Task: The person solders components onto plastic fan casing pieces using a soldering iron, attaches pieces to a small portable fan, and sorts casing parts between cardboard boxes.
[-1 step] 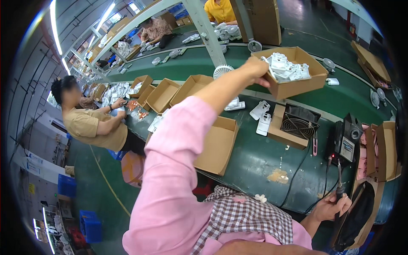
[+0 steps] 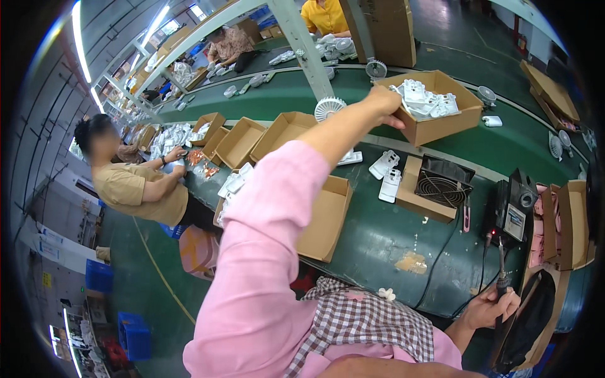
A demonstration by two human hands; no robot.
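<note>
My left arm reaches far across the bench. The left hand point(image 2: 382, 106) is closed on the left rim of a cardboard box point(image 2: 444, 130), over the green conveyor belt. White plastic housings point(image 2: 423, 99) are heaped inside that box; part of its left end is hidden by my hand. At the lower right, my right hand point(image 2: 491, 309) is wrapped round the dark handle of a soldering iron point(image 2: 502, 282), its metal tip pointing up towards the black soldering station point(image 2: 508, 211). Two more white housings point(image 2: 387, 175) lie on the bench below the box.
A black fan point(image 2: 444, 179) sits on a cardboard box beside tweezers point(image 2: 466, 214). An open cardboard box point(image 2: 324, 220) rests under my left arm, with several boxes point(image 2: 239, 142) further left. Cables cross the bench. A co-worker point(image 2: 142, 183) stands at the left; pink parts point(image 2: 537, 227) lie far right.
My left arm has shifted slightly to the right, uncovering more white parts in the box at its left. The right hand keeps its hold.
</note>
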